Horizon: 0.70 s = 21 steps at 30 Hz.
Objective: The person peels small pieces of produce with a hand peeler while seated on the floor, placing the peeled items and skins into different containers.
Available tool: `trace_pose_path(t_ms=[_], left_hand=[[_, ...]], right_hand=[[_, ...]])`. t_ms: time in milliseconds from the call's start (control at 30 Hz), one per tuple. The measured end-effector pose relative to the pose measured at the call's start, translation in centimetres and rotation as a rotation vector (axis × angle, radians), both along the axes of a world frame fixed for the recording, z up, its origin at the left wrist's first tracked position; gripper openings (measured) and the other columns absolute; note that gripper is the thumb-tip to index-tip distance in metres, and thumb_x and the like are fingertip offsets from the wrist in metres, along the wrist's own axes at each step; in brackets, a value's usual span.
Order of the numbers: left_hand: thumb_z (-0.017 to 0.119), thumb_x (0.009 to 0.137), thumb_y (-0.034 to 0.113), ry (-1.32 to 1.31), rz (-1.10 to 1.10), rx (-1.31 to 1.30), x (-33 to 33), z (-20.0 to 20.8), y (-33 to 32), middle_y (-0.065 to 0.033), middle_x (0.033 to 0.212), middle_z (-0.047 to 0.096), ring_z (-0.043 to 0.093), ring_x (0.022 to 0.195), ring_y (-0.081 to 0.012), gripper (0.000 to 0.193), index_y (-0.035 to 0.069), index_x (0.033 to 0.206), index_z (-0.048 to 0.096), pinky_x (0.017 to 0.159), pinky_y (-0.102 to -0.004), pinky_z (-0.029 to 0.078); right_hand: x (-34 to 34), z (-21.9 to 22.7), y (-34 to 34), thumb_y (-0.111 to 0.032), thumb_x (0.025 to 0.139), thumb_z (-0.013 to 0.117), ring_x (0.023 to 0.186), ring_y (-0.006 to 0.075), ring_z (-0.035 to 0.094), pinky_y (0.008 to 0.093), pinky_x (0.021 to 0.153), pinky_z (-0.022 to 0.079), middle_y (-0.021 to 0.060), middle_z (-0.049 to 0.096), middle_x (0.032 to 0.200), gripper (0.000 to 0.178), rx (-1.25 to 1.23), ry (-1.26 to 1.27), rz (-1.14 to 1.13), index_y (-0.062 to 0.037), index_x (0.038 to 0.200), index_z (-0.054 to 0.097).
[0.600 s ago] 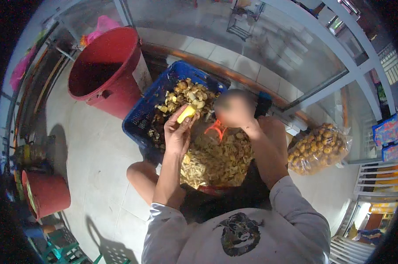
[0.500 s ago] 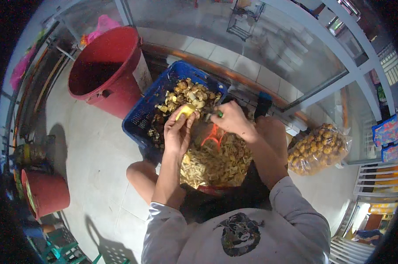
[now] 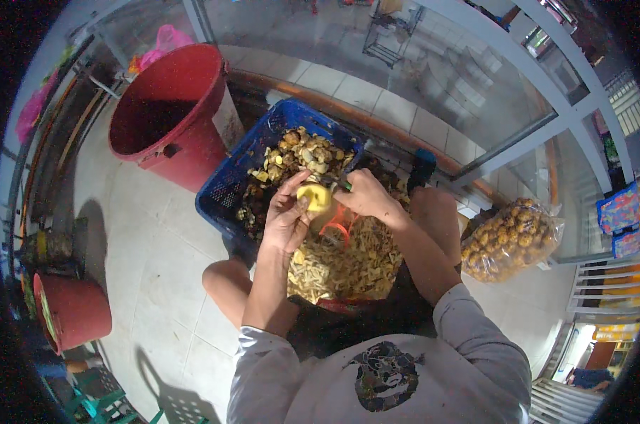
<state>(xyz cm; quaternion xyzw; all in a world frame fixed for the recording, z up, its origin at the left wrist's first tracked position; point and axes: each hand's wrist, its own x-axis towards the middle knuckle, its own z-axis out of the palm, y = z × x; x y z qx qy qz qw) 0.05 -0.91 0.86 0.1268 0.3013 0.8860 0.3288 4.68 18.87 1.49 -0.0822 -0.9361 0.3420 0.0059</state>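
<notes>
- My left hand is clamped on a yellow piece, near the blue crate.
- My right hand grips a green-handled tool beside it.
- Nearer me lie pale cut strips.

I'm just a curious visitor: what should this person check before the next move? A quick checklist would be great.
1. Left hand has a grip on the yellow piece: ok.
2. Right hand holds the green-handled tool: ok.
3. Tool's working end clear of the left hand: cannot tell, too small and blurred.
4. Blue crate standing upright, scraps inside: ok.
5. Clear bag of round brown items apart from both hands: ok, off to the right.
</notes>
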Motion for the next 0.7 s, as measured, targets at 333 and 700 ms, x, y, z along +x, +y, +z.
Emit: trace_pose_path(t_ms=[333,700], left_hand=[[0.064,0.085,0.0,-0.046,0.168,-0.108,0.0,0.6,0.6,-0.013,0.115,0.059,0.059,0.105,-0.0231,0.037,-0.005,0.12,0.053,0.091,-0.0324,0.052],[0.068,0.071,-0.018,0.142,0.382,-0.205,0.2,-0.2,1.0,-0.0131,0.112,0.06,0.06,0.101,-0.0201,0.043,-0.005,0.11,0.057,0.085,-0.0314,0.053]], right_hand=[[1.0,1.7,-1.5,-0.031,0.076,0.063,0.068,0.0407,0.063,0.047,0.068,0.052,0.0239,0.062,0.068,0.035,0.19,0.055,0.056,0.0034,0.072,0.064],[0.6,2.1,-3.0,-0.035,0.076,0.065,0.069,0.0433,0.063,0.049,0.07,0.052,0.0247,0.062,0.067,0.038,0.123,0.023,0.005,0.0025,0.072,0.065]])
